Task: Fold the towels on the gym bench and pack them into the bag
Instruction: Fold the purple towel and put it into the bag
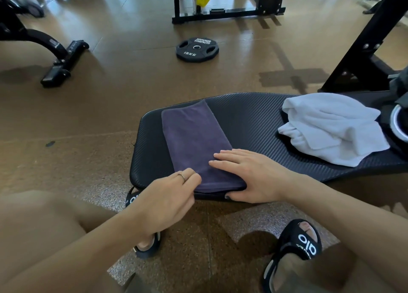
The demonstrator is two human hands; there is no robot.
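A purple towel (194, 138), folded into a long strip, lies on the black gym bench (249, 120). My left hand (167, 202) has curled fingers that pinch the towel's near left corner. My right hand (251, 173) grips the near right end, with straight fingers flat on top and the thumb under the edge. A crumpled white towel (331, 127) sits further right on the bench. At the frame's right edge a dark bag (397, 107) is partly in view.
A 15 kg weight plate (197, 49) lies on the brown floor beyond the bench. Black machine frames stand at the far left (59, 56), the back (227, 12) and the right (362, 56). My knees and black slippers (295, 253) are below the bench edge.
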